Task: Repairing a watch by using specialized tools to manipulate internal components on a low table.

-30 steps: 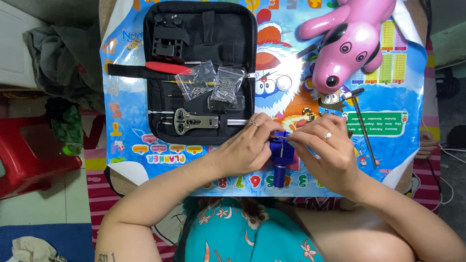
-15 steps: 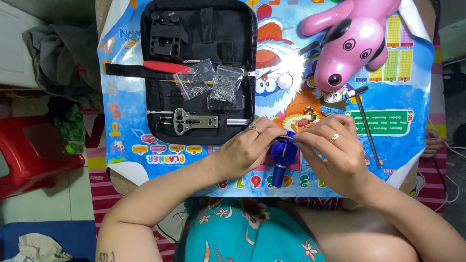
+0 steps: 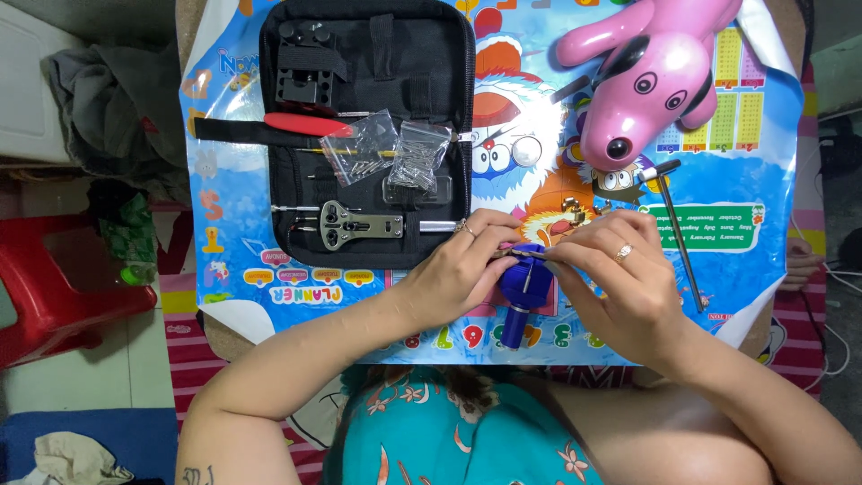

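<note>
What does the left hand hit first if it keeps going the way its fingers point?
The left hand points right, fingertips already at the blue tool. Past it, the right hand comes next. Depth unclear from above.

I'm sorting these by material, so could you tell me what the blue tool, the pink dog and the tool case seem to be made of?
Blue tool: probably moulded plastic, with an even, slightly glossy colour.
Pink dog: hard glossy plastic or vinyl, by its bright highlights.
Tool case: black woven fabric, matte, with elastic straps.
</note>
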